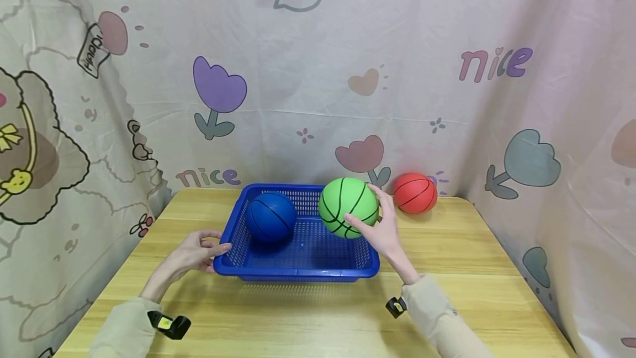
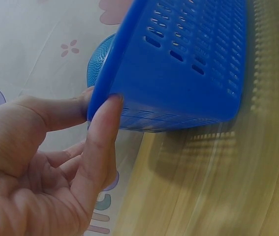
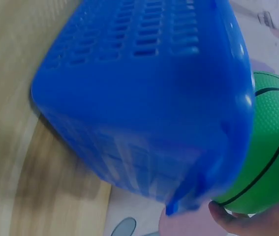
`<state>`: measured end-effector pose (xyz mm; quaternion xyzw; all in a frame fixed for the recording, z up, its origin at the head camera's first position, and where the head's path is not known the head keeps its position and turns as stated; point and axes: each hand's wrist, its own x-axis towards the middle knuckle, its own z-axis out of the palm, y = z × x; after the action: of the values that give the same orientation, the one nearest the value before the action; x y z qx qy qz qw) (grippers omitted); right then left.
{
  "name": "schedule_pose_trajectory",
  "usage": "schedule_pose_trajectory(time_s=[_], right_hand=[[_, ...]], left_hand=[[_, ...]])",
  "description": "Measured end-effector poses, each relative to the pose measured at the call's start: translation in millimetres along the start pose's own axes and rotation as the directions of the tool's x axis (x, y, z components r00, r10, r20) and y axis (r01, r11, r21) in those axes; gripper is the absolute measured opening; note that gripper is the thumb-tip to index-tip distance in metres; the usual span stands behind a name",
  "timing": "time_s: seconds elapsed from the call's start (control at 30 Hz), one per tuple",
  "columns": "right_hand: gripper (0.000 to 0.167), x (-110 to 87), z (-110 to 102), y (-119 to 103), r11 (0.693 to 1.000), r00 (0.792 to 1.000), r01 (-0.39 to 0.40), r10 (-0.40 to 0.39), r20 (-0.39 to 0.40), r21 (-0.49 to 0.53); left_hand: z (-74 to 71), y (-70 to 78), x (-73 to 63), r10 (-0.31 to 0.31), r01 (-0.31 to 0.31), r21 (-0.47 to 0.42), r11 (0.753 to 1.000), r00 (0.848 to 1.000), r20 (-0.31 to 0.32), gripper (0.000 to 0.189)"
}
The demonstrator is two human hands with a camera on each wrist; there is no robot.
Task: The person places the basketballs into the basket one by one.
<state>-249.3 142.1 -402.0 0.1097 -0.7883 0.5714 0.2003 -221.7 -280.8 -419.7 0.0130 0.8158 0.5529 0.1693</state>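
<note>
A blue plastic basket (image 1: 298, 273) with perforated walls stands on the table, and a blue ball (image 1: 270, 217) lies in its left part. My left hand (image 1: 196, 251) pinches the basket's left rim; in the left wrist view the thumb and a finger (image 2: 102, 142) lie on either side of that rim. My right hand (image 1: 382, 228) grips a green ball (image 1: 348, 207) with black lines, thumb in front and fingers on its far right side. The green ball overlaps the basket's right end in the head view. Beyond the basket, at the right, a red ball (image 1: 415, 193) rests on the table.
The wooden table (image 1: 447, 269) ends at the back against a printed cloth curtain (image 1: 308, 98), which also hangs along both sides. The red ball sits close to the table's back edge, near the curtain.
</note>
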Motion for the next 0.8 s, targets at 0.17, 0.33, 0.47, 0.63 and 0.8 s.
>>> schedule_pose_trajectory(time_s=[0.17, 0.33, 0.47, 0.63, 0.8], right_hand=[[0.084, -3.7, 13, -1, 0.999, 0.999, 0.022, -0.02, 0.038, -0.048], [0.083, -7.8, 24, -3, 0.994, 0.996, 0.033, -0.023, 0.09, -0.104], [0.081, -10.6, 31, -3, 0.992, 0.991, 0.018, -0.001, 0.133, -0.127], [0.082, -13.5, 39, -3, 0.992, 0.983, 0.03, -0.007, 0.183, -0.125], [0.083, -14.2, 44, -2, 0.989, 0.977, 0.021, 0.011, 0.212, -0.147]], left_hand=[[0.4, 0.1, -0.6, 0.002, -0.002, -0.003, 1.0, 1.0, -0.002, 0.067], [0.6, 0.8, -1.0, -0.001, 0.001, -0.004, 1.0, 1.0, -0.002, 0.068], [0.3, 1.4, -1.2, -0.005, 0.005, -0.008, 1.0, 1.0, 0.001, 0.068], [0.3, 1.8, -1.2, -0.008, 0.008, -0.011, 1.0, 1.0, -0.002, 0.068], [0.2, 1.8, -1.1, -0.012, 0.012, -0.009, 1.0, 1.0, -0.004, 0.068]])
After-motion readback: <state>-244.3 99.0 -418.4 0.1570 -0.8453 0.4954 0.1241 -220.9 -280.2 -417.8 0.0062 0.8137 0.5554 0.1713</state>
